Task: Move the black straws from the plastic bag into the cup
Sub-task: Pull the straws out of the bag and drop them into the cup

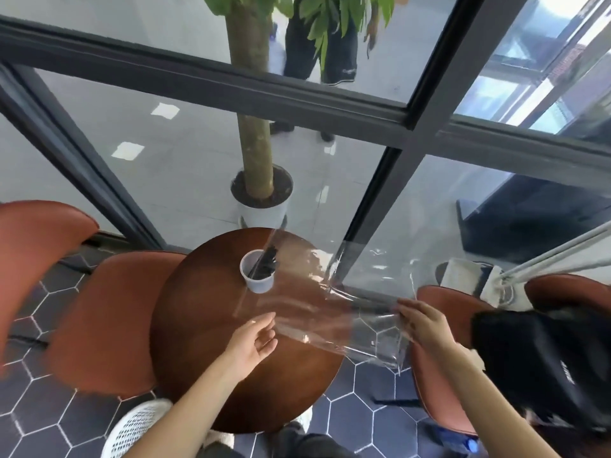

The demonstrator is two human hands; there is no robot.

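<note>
The straws (264, 266) stood in the cup (257, 272), so the job looked done; the right hand (421, 322) pinched the empty bag (330, 312) beside the cup, the left hand (254, 338) spread.

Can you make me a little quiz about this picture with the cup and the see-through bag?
1. True or false: the black straws are standing in the cup.
2. Which hand grips the plastic bag? A) left hand B) right hand
3. Fill in: the cup sits on a round brown ____.

Key:
1. True.
2. B. The right hand pinches the bag's edge; the left hand is open beside it.
3. Table.
</note>
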